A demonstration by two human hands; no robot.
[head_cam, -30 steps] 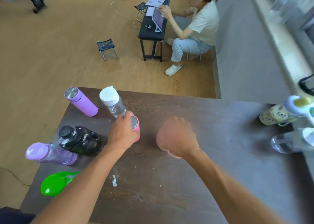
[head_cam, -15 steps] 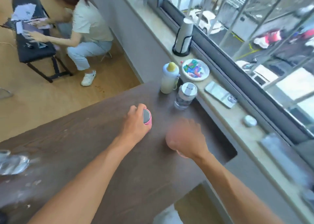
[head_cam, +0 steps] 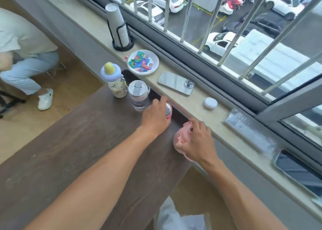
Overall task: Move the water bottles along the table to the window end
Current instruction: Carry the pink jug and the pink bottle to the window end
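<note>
My left hand (head_cam: 155, 116) grips a slim pink bottle with a steel cap (head_cam: 168, 111) at the window end of the dark wooden table (head_cam: 87, 151). My right hand (head_cam: 196, 142) holds a wide pale-pink bottle (head_cam: 179, 137) from above, close to the table's right corner. Just left of the slim bottle stands a clear bottle with a grey lid (head_cam: 138, 95). Beside that stands a patterned bottle with a blue lid and yellow knob (head_cam: 114, 79). Both upright bottles sit against the sill.
The stone window sill (head_cam: 200, 107) holds a cup dispenser (head_cam: 119, 29), a plate of coloured sweets (head_cam: 143, 62), a phone (head_cam: 176, 83), a white earbud case (head_cam: 210, 102) and a blurred clear item (head_cam: 244, 123). A seated person (head_cam: 22, 55) is at the left.
Both hands carried their pink bottles from the far end of the table to the window end. The view turned toward the window, and the slim bottle now sits beside the clear one.
</note>
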